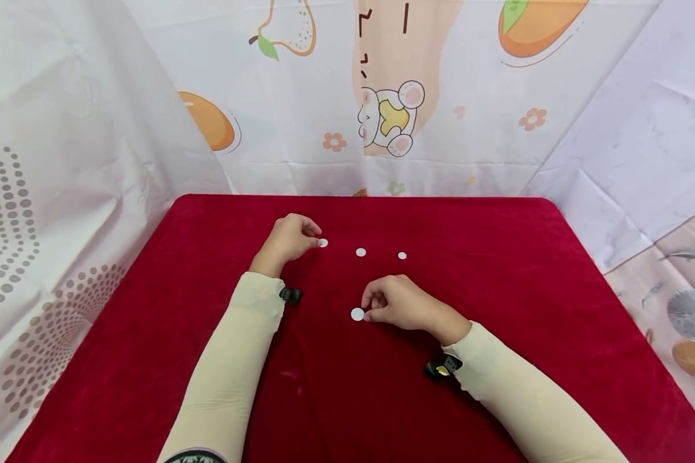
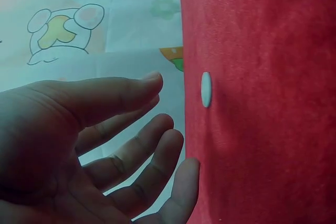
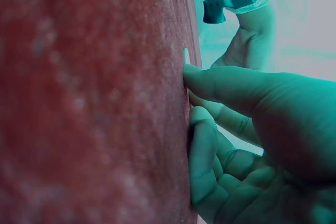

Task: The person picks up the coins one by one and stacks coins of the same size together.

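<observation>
On my head feed the near white disc (image 1: 356, 314) lies close to mid-table on the red velvety cloth (image 1: 486, 257), at the fingertips of the right hand (image 1: 408, 305). That hand is curled, its thumb and forefinger seeming to pinch the disc's right-hand rim; my right wrist feed gives me only a sliver of white past the thumb, so I can't confirm the grip from there. I read the step in hand as picking up or laying down this disc, and can't tell which. Either way, I'd judge that the next move calls for a light touch: so thin a rim offers little to grasp, and the nap could make it catch.

Farther out, a left-end disc (image 1: 325, 243), a middle disc (image 1: 361, 252) and a right-end disc (image 1: 402, 256) form a loose row. The left hand (image 1: 289, 236) is at the left-end one, thumb tip close against its rim from above; on my left wrist feed its fingers are relaxed and spread, with a gap to the nearest white disc. I take it to be holding nothing.

All the discs look flat, round and smooth. The cloth has a soft pile and rounded far corners. Cream sleeves (image 1: 226, 366), lightly wrinkled, end beside black wrist cameras (image 1: 291, 296). Behind hangs a creased white curtain (image 1: 301, 109) printed with fruit and flowers.
</observation>
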A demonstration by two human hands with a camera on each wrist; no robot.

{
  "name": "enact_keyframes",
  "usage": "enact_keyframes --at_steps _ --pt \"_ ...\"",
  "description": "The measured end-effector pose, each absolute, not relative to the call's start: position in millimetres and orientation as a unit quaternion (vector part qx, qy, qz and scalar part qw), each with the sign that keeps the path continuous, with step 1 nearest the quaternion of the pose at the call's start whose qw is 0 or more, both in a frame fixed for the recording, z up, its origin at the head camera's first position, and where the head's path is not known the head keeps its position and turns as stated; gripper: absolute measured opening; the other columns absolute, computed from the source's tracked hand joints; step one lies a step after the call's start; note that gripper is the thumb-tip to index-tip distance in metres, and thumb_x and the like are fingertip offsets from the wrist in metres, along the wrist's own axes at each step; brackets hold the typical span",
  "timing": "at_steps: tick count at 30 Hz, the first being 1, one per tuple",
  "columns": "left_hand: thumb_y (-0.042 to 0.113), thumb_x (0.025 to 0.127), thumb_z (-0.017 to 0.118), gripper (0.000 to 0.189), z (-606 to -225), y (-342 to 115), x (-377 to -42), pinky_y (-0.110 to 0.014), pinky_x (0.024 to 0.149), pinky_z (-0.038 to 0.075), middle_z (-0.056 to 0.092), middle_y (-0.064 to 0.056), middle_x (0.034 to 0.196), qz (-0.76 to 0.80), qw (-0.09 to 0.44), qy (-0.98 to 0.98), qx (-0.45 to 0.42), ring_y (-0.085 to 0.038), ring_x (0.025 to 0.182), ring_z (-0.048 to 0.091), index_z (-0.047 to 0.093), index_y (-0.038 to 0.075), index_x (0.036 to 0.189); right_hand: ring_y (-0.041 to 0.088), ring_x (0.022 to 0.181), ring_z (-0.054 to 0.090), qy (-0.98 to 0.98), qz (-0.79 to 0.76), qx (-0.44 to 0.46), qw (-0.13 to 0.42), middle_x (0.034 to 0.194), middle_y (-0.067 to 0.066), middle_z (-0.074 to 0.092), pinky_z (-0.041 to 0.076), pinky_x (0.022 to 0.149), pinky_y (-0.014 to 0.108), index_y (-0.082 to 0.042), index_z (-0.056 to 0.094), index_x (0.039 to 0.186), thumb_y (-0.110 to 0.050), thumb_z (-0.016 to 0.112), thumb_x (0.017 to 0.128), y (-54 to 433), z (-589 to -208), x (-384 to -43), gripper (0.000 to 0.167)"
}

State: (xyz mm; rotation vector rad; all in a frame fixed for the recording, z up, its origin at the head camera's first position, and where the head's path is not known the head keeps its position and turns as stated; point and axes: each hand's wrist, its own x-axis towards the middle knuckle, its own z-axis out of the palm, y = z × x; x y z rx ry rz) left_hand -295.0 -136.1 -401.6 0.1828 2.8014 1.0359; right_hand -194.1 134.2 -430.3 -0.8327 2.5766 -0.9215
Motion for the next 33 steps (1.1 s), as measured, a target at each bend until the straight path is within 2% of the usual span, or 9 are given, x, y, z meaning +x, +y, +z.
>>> enact_keyframes --at_steps 10,17,33 --pt "0.016 0.096 0.073 0.029 -418.5 -134.8 -300.2 -0.045 0.097 0.054 0.07 -0.013 0.117 0.329 0.077 0.939 0.06 -0.03 0.108 0.064 0.073 0.009 0.124 0.008 0.072 0.061 0.891 -0.322 -0.286 0.143 0.074 -0.012 0.065 0.053 0.068 0.027 -0.023 0.073 0.088 -0.019 0.086 0.085 133.4 -431.2 -194.0 0.014" --pt "0.013 0.097 0.071 0.033 -422.3 -134.2 -299.1 -0.045 0.097 0.053 0.066 -0.015 0.124 0.334 0.097 0.936 0.055 -0.031 0.113 0.061 0.071 0.009 0.13 0.008 0.072 0.061 0.892 -0.321 -0.284 0.144 0.074 -0.012 0.066 0.053 0.068 0.027 -0.023 0.073 0.087 -0.019 0.086 0.085 133.9 -431.5 -194.5 0.014" --pt "0.013 0.093 0.076 0.027 -419.2 -132.2 -295.4 -0.046 0.097 0.054 0.066 -0.014 0.123 0.334 0.1 0.935 0.055 -0.03 0.114 0.06 0.076 0.01 0.119 0.007 0.07 0.061 0.892 -0.318 -0.289 0.139 0.073 -0.012 0.065 0.053 0.068 0.026 -0.023 0.074 0.088 -0.02 0.086 0.085 134.2 -432.6 -194.7 0.013"
